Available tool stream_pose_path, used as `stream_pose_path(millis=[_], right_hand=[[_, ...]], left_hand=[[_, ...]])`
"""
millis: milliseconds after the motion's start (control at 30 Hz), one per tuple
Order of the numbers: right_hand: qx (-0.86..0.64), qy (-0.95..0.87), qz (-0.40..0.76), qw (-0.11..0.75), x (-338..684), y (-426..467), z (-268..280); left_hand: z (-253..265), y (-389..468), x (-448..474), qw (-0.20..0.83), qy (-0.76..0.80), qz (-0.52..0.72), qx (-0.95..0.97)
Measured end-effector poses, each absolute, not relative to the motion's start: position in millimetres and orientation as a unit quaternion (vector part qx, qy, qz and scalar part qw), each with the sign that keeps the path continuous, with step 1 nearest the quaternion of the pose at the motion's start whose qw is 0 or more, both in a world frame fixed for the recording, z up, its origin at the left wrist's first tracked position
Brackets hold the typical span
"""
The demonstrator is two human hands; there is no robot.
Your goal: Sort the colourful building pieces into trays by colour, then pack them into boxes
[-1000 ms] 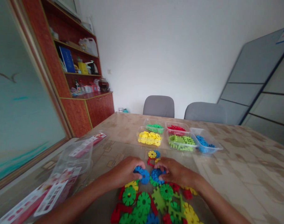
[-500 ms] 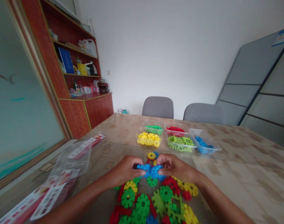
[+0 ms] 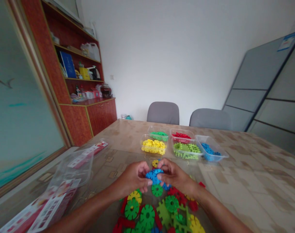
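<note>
Between both hands are blue notched plastic discs (image 3: 153, 175), pressed together and overlapping; how many cannot be made out. My left hand (image 3: 137, 176) is closed on their left edge, thumb underneath. My right hand (image 3: 171, 174) pinches them from the right with thumb and fingers. Just below lies a green notched disc (image 3: 157, 190) on the table. A yellow disc (image 3: 155, 163) shows behind the fingers. Loose green, yellow, red and lime pieces lie in a pile nearer to me, among them a large green disc (image 3: 147, 216) and a lime square piece (image 3: 164, 212).
Clear tubs stand across the table (image 3: 246, 168): yellow discs (image 3: 153, 147), green pieces (image 3: 159, 135), red pieces (image 3: 181, 136), lime pieces (image 3: 186, 150) and blue pieces (image 3: 209, 151). At left lie a clear plastic lid (image 3: 72, 168) and printed cards (image 3: 56, 202). Two grey chairs (image 3: 163, 112) stand behind.
My hands have come closer together, and the blue discs, spread side by side before, now overlap in a tighter bundle. The view has shifted slightly.
</note>
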State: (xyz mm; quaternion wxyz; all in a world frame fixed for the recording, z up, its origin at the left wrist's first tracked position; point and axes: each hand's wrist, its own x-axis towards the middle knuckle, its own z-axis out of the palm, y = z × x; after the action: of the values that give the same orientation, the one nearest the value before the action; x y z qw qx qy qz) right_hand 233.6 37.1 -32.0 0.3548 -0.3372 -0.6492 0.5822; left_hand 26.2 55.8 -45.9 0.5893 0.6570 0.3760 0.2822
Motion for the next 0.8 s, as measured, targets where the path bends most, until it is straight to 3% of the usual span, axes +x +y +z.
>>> stream_pose_path(millis=[267, 433, 567, 800], right_hand=[[-0.343, -0.697, 0.509, 0.371, 227, 35, -31], [-0.514, -0.721, 0.218, 0.41, 277, 58, -6], [-0.643, -0.608, 0.076, 0.459, 359, 75, 10], [-0.719, -0.513, 0.047, 0.466, 430, 81, -9]], left_hand=[[-50, 53, 30, 0.559, 0.382, 0.274, 0.683], [-41, 52, 26, 0.524, 0.385, 0.276, 0.708], [-37, 53, 25, 0.509, 0.393, 0.263, 0.719], [-36, 53, 24, 0.488, 0.399, 0.24, 0.739]])
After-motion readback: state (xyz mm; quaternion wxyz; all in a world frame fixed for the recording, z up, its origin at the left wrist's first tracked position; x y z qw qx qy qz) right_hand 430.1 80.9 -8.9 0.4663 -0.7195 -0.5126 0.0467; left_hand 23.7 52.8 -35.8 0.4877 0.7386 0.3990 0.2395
